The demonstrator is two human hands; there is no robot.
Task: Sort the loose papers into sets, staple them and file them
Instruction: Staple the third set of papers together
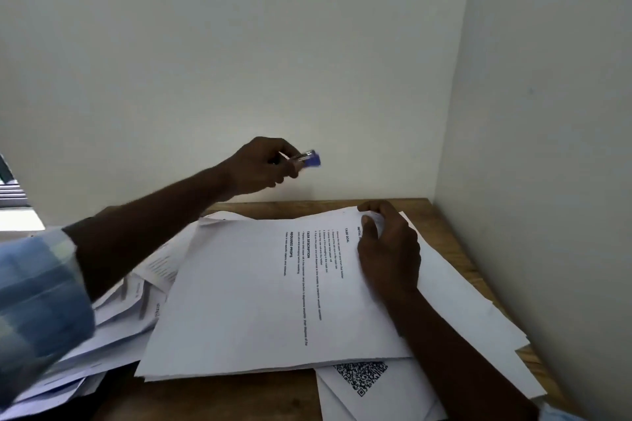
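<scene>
Currently the left hand [263, 164] is raised above the far edge of the table [307, 206], close to the wall [239, 44]. Its fingers are curled round a small blue stapler [307, 159], whose blue end and metal part stick out to the right past the fingertips. The stapler is in the air, clear of the paper, and sits up and to the left of the right hand, with a gap between them.

Right hand [390, 249] is down on the top set of papers [256, 301]. The palm lies over the sheet and the thumb and curled fingers pinch its far right corner, which looks slightly lifted and creased. The printed text on the top sheet runs sideways to the viewer; the headings are legible and the smaller lines are not.

The top set lies roughly mid-table, angled, on other sheets. A sheet with a QR code [362, 378] pokes out from under its near edge, beside the right forearm. More white sheets extend from under the right hand toward the right-hand wall. Loose papers [136, 301] are heaped unevenly at the left, partly under the left forearm and the blue checked sleeve [37, 301]. Bare wood shows along the near edge and the far strip of the table.
</scene>
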